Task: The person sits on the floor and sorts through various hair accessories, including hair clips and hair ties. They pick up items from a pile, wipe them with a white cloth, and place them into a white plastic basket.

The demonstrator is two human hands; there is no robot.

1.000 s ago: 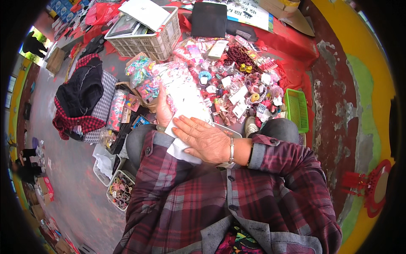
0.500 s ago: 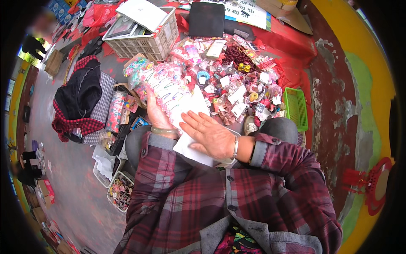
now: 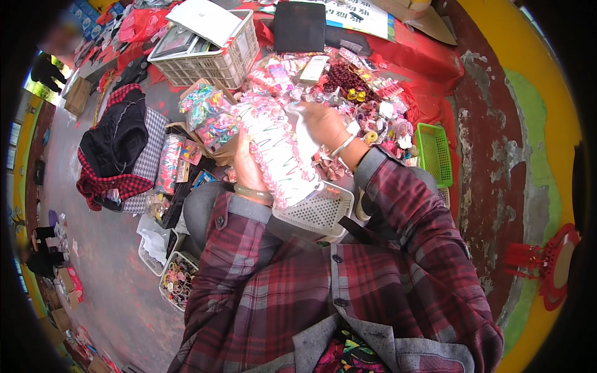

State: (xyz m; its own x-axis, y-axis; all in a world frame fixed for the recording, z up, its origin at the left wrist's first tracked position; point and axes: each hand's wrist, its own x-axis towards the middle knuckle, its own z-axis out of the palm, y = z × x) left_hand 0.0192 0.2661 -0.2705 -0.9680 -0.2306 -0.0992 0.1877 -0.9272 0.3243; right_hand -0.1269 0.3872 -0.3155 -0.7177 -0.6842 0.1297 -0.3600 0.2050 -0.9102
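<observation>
My left hand (image 3: 247,166) is closed on the left side of a white bundle (image 3: 277,152) edged with small pink pieces, with rows of thin coloured strips across its face. To the right of it, my right hand (image 3: 327,127) pinches a sheet of white paper (image 3: 302,137) by its upper part. The sheet hangs along the bundle's right edge, and some of its fingertips are hidden. Below the bundle, a white perforated basket (image 3: 333,211) sits at my lap. Beyond both hands lies a pile of hair accessories (image 3: 379,124), mostly pink and red.
A beige crate (image 3: 233,59) stands at the back, left of a black box (image 3: 300,28). On the right is a green basket (image 3: 434,155). A bag with dark clothing (image 3: 115,143) and a basket of small hair ties (image 3: 178,283) are on the left.
My right hand has moved up and away from lying flat on the paper and now lifts the sheet to the right. The bundle's striped face and the basket below are more exposed.
</observation>
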